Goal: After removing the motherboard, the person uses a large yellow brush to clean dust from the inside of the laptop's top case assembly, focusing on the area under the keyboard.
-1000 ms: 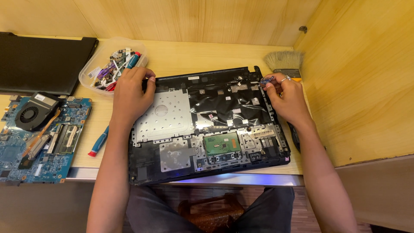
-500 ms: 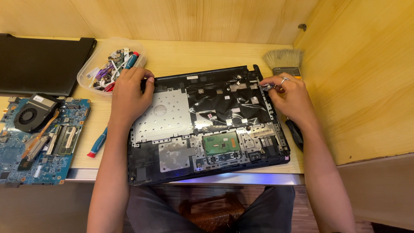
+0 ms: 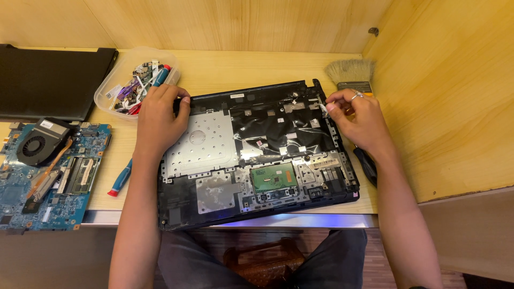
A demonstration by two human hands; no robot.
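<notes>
Laptop shell (image 3: 257, 155): flat on desk (image 3: 241, 64), insides up | left hand (image 3: 158, 120): unmoved since a second ago, fingers curled over far-left edge, steadying | right hand (image 3: 358, 115): same spot at far-right corner, fingertips pinching small silvery piece (image 3: 324, 107) | change: almost none.

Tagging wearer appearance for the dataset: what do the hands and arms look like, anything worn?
Both forearms are bare, no sleeves in view, no gloves. The right hand wears a silver ring on one finger. The left hand shows no ring or watch.
</notes>
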